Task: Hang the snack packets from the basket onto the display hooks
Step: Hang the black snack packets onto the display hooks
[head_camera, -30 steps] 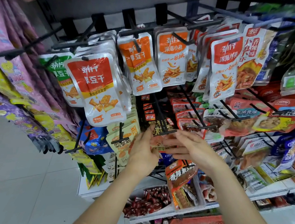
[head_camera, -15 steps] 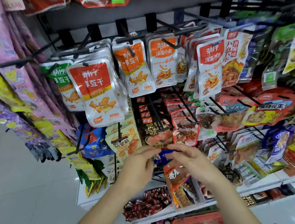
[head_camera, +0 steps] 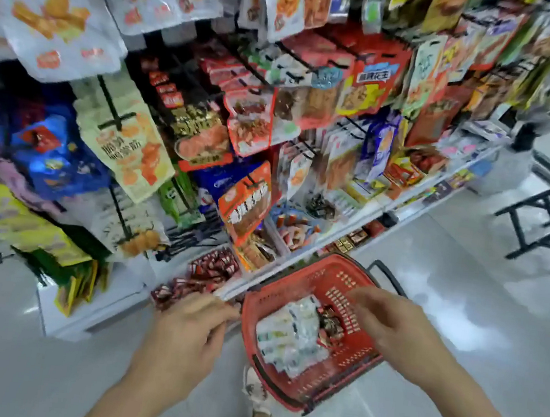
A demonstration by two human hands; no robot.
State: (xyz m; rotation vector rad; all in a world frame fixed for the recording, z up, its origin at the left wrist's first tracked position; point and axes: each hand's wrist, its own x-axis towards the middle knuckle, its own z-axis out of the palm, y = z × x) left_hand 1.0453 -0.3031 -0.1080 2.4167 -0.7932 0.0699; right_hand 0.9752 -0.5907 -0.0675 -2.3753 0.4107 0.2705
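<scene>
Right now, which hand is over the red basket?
The right hand hovers over the red basket, by its slotted wall; the left hand is outside, left of the rim.

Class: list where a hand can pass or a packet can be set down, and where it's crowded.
Free: floor right of the basket and left of the shelf base; the basket's near corner beside the packets. Crowded: the rack.

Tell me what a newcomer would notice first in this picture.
The red basket at lower centre stands out, with white packets heaped inside. Both hands hover by it, the right hand above its right side and the left hand beside its left rim, neither holding anything. Above them, a crowded rack of hanging snack packets fills the upper half of the view.
</scene>
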